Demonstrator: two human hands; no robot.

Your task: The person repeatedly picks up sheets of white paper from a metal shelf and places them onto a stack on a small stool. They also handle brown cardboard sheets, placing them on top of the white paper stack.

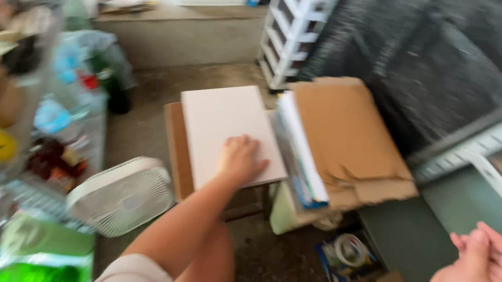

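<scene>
Presently my left hand (239,159) presses flat, fingers spread, on the white board (228,130) mid-frame; right hand (482,275) loosely open, empty, lower right. Advise pressing evenly.

A single head-worn camera looks steeply down and forward from above the person's own arms, close enough that the left hand (240,158) sits near mid-frame and the right hand (482,275) is cut by the lower right corner. It faces a white board (223,121) on a low stand, with floor and a ledge (177,16) beyond. The left edge is blurred, probably from head motion. No second view shares the scene.
</scene>
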